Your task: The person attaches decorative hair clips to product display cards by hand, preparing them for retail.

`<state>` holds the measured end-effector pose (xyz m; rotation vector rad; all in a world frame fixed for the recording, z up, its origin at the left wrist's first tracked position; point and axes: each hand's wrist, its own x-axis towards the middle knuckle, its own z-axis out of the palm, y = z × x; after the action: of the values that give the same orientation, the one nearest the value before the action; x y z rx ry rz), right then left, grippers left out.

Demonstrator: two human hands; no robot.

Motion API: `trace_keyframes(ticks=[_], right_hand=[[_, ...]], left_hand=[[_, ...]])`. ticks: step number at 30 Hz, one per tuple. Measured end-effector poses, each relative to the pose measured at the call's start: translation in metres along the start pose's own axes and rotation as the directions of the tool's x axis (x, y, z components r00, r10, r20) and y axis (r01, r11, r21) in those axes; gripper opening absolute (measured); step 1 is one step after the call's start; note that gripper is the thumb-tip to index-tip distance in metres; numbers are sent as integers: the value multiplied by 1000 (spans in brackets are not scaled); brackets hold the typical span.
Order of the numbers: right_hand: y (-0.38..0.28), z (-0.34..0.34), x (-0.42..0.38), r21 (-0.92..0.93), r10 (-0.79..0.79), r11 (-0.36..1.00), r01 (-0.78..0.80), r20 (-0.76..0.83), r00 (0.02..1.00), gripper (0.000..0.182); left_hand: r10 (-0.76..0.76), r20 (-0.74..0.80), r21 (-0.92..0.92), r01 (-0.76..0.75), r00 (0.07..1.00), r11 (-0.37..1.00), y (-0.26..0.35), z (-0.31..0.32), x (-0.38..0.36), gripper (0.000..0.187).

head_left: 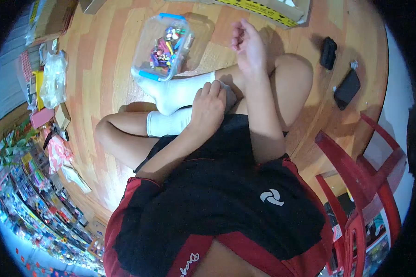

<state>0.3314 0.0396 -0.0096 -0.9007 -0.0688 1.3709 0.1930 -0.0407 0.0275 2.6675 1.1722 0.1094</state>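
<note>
My left hand (209, 107) rests on my foot in a white sock (178, 92), its fingers bent over the sock near the toes. Whatever lies under those fingers is hidden. My right hand (250, 46) is raised above my bent leg, palm turned partly up. Its fingers are loosely curled and apart, and nothing shows in them. Just beyond my feet stands a clear plastic box (143, 46) with blue clips. Many small colourful pieces (164, 53) are heaped inside it, purple, yellow, pink and white among them.
A cardboard box (263, 14) with yellow tape stands ahead. Two dark objects (328, 53) (347, 90) lie on the wooden floor at right. A red chair (356, 175) is close on my right. Plastic bags (54, 81) and crowded shelves (41, 198) line the left side.
</note>
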Motion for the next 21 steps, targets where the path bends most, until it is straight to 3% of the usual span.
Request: trace_keyframes(ticks=[2, 4, 7, 14, 17, 19, 21], right_hand=[[-1, 1, 0, 24, 8, 1000, -7, -50, 999, 19], [0, 0, 0, 25, 43, 999, -42, -46, 998, 20], [3, -1, 2, 101, 34, 994, -30, -46, 998, 17], [3, 2, 0, 61, 30, 998, -25, -83, 996, 18], [5, 1, 2, 59, 27, 998, -23, -81, 996, 18], [6, -1, 2, 49, 23, 999, -19, -90, 996, 18], [6, -2, 2, -38, 21, 999, -23, -57, 998, 20]], left_hand=[[-41, 24, -60, 42, 999, 997, -4, -2, -3, 18], [-122, 11, -341, 119, 992, 932, -8, -6, -7, 13], [-149, 51, -498, 154, 988, 853, -20, -6, -13, 13], [-140, 60, -567, 149, 988, 810, -24, -3, -22, 10], [-165, 121, -658, 204, 979, 725, -26, -6, -26, 10], [-189, 264, -708, 323, 946, 628, -28, -11, -28, 12], [-197, 298, -744, 357, 934, 565, -31, -14, -31, 12]])
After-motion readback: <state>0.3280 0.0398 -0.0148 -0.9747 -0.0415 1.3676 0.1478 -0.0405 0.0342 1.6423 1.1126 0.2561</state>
